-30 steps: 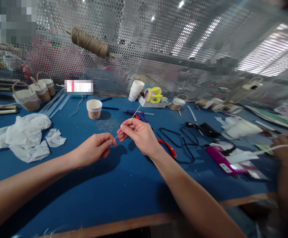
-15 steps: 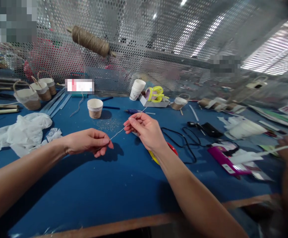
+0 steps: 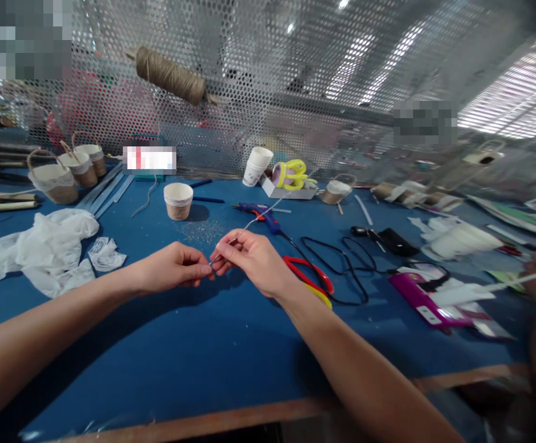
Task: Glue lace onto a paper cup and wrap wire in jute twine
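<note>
Clearly, the thin pale strand is a light thing; it runs between the two hands and sticks out past the right one, away from the person. The left hand pinches its near end between thumb and fingers, and the right hand pinches it just beside, fingertips almost meeting. It looks twisted, and its free length stands out fairly straight, so I'd judge it springy yet easy to bend, perhaps wire or stiff cord; I can't tell which. Being so slim, it would likely roll or slip under a loose grip, so fingertip holds close together suit it best, while the far tip, beyond the right hand and over the glue gun, would probably whip about
</note>
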### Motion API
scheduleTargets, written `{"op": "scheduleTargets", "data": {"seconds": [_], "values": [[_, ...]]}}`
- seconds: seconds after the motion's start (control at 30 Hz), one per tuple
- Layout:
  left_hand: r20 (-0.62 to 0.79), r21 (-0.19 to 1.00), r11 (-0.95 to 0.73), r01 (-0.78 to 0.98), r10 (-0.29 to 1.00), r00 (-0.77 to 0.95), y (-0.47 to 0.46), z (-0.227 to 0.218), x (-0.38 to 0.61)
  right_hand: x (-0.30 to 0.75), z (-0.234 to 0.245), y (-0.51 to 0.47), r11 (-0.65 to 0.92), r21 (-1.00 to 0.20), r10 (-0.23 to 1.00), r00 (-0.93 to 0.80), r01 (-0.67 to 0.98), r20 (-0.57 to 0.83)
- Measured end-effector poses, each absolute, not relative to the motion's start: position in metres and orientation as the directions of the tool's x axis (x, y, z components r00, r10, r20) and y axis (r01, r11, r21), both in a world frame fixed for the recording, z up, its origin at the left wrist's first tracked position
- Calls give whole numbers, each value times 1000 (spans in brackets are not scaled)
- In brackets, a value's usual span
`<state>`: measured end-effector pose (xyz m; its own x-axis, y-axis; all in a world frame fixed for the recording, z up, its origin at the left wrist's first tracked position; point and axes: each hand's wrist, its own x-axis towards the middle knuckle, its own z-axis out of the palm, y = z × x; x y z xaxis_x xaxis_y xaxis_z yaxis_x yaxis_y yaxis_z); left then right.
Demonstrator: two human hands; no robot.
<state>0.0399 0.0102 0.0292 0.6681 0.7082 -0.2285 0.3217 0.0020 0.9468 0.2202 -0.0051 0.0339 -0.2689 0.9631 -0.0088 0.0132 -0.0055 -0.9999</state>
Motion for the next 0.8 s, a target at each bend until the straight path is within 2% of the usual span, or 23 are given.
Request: {"op": "scheduleTargets", "data": {"seconds": [0.2, 0.3, 0.4, 0.5, 0.57, 0.6, 0.67, 0.73, 0.8], "values": [[-255, 954, 64, 294, 686, 681, 14, 28, 36, 225, 37, -2, -67, -998, 970, -235, -9, -63], [-239, 946, 20, 322, 713, 659, 16, 26, 36, 226, 37, -1, -149, -988, 953, -271, -35, -134], [-145, 899, -159, 408, 771, 620, 14, 23, 38, 225, 36, -2, -195, -979, 944, -280, -51, -174], [63, 734, -410, 542, 835, 546, 11, 21, 41, 223, 35, -2, -212, -975, 948, -258, -62, -189], [151, 645, -485, 591, 839, 523, 10, 23, 42, 222, 34, -2, -213, -975, 953, -234, -68, -192], [139, 648, -480, 592, 838, 528, 10, 25, 41, 222, 34, -2, -206, -976, 957, -224, -70, -185], [15, 743, -383, 549, 829, 559, 11, 29, 39, 223, 34, -1, -176, -982, 964, -216, -73, -157], [-149, 863, -187, 470, 794, 589, 15, 32, 35, 225, 34, 0, -142, -987, 967, -223, -69, -124], [-261, 930, 23, 366, 743, 617, 18, 33, 32, 226, 35, 1, -104, -993, 968, -233, -57, -88]]}}
